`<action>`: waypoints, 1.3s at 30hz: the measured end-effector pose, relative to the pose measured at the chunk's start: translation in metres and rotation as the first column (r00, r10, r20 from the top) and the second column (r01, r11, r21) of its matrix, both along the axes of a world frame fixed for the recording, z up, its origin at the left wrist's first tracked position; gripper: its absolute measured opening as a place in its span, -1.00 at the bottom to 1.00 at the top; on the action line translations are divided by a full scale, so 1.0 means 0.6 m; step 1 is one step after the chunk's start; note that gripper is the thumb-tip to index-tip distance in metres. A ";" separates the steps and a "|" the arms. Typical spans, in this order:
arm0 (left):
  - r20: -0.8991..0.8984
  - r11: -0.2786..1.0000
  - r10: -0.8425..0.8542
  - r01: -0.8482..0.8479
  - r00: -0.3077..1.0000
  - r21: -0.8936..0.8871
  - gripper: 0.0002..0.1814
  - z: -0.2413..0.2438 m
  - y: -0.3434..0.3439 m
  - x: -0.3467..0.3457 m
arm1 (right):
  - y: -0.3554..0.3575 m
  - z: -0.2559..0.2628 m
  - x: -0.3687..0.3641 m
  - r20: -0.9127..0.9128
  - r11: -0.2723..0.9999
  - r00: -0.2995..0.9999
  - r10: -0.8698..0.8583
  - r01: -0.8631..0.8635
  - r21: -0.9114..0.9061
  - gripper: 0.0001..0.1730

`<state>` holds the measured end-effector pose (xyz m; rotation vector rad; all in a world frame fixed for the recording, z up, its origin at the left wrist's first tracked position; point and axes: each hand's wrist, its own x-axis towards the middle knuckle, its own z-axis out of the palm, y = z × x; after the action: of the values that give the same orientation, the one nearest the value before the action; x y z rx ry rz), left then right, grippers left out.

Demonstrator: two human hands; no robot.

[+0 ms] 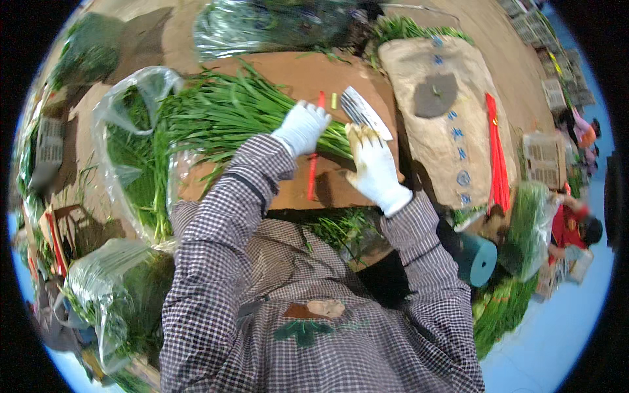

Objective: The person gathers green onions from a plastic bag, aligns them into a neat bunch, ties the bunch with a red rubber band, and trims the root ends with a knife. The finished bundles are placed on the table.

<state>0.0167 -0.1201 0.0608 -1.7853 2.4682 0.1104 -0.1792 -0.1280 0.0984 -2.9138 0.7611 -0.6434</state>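
Observation:
A bunch of long, flat-leaved greens, resembling garlic chives, lies across a brown board, leaves to the left and pale stems to the right. My left hand, in a white glove, is closed over the bunch near its stems. Against the stem ends rests my right hand, its gloved fingertips stained; whether it grips them is hidden. Just beyond its fingers lies a broad knife blade; I see no handle. A red strip passes beneath the bunch. Near it sits a small yellow-green piece.
An open clear bag of greens stands left, another filled bag nearer me. On the right lie a printed tan sack, red strips and a teal roll. A wrapped bundle is behind the board. People are at far right.

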 end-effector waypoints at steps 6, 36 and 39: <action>-0.172 0.952 0.251 -0.275 0.952 -0.131 -0.46 0.019 0.058 -0.048 | -0.053 -0.080 0.060 0.076 0.970 0.987 0.140 -0.152 0.192 -0.36; -0.676 0.050 0.726 -0.969 -0.131 0.242 -0.59 -0.166 0.661 0.244 | 0.429 -0.109 0.506 -0.719 0.446 0.184 0.671 -0.874 0.193 -0.80; -0.507 0.107 0.836 -0.845 -0.208 0.523 -0.34 -0.146 0.619 0.287 | 0.413 -0.095 0.495 -0.628 0.388 0.214 0.748 -0.909 0.152 -0.83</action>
<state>0.1889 0.2512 -0.0268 -3.5784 0.5469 1.1268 0.1175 0.1200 0.0412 -3.0453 -1.0993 0.4197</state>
